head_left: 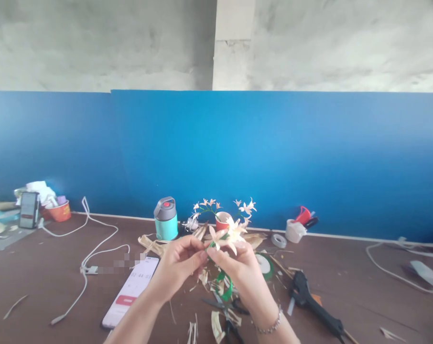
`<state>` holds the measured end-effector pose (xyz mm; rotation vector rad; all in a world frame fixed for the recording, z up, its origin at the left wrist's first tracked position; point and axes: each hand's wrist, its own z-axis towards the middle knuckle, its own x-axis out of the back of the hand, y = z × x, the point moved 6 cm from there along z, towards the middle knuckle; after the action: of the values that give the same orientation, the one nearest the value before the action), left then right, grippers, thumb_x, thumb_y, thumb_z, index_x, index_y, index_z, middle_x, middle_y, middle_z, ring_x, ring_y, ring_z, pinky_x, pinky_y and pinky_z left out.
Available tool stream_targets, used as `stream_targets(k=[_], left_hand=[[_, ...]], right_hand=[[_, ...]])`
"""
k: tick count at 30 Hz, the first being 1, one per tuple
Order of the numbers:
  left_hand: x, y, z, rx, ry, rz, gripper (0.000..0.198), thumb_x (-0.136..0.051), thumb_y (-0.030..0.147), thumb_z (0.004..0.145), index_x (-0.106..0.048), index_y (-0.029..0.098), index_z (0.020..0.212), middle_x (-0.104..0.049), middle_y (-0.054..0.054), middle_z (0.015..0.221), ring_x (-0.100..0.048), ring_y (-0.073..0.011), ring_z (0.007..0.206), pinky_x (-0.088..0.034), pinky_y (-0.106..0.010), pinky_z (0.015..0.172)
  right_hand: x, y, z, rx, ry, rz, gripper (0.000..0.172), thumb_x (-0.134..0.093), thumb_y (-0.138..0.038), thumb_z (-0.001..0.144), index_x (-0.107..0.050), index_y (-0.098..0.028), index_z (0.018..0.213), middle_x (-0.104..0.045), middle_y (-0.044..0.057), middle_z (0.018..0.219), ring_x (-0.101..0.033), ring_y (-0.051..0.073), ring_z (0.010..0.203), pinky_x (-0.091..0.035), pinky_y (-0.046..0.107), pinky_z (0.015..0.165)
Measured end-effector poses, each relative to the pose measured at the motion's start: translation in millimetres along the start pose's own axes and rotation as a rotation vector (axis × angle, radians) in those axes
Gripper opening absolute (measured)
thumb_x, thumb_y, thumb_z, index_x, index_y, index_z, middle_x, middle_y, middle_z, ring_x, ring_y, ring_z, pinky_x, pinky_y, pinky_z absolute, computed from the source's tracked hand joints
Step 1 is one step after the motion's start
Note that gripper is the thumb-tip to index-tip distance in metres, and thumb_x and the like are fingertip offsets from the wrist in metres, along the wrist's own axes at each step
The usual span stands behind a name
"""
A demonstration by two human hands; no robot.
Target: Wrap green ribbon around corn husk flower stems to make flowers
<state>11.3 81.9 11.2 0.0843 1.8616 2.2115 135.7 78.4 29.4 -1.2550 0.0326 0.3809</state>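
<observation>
Cream papery star-petalled flowers [234, 232], thin green stem [212, 245] pinched btwn L hand [180, 262] & R hand [241, 265]; prob. stem-wrapping, next turn needs steady fingertip twist.

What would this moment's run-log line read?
left hand: pinching at green stem | right hand: holding white flowers | glue gun: on table, right

The brown counter [345, 267] carries, along its back edge, a teal jar [166, 228], a red cup [221, 220] and a white cup [294, 231], with a tape roll [275, 241] lying just in front. Toward the left lie a white cable [59, 318] and a phone [132, 286]. Scissors [226, 313] lie among pale scraps [217, 326] nearer the front, with a black glue gun [302, 291] on their right.
</observation>
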Motion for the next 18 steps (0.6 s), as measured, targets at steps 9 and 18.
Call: stream_targets(k=[9, 18], left_hand=[[8.5, 11.1, -3.5, -0.028, -0.034, 0.253, 0.012, -0.063, 0.027, 0.074, -0.062, 0.016, 0.074, -0.057, 0.0, 0.063, -0.051, -0.0119, 0.056, -0.041, -0.023, 0.051], [9.8, 32.7, -9.3, -0.297, 0.073, 0.734, 0.012, -0.055, 0.017, 0.077, -0.056, 0.019, 0.065, -0.058, 0.001, 0.062, -0.052, -0.0121, 0.056, -0.039, -0.022, 0.053]], right_hand=[[-1.9, 5.0, 0.2, 0.005, 0.078, -0.078, 0.017, -0.075, -0.035, 0.066, -0.07, -0.019, 0.062, -0.064, 0.002, 0.066, -0.056, 0.017, 0.064, -0.048, 0.029, 0.061], [-3.7, 13.6, 1.2, 0.066, 0.083, -0.12, 0.014, -0.07, -0.028, 0.074, -0.065, -0.019, 0.065, -0.061, 0.001, 0.07, -0.054, 0.016, 0.068, -0.045, 0.028, 0.066]])
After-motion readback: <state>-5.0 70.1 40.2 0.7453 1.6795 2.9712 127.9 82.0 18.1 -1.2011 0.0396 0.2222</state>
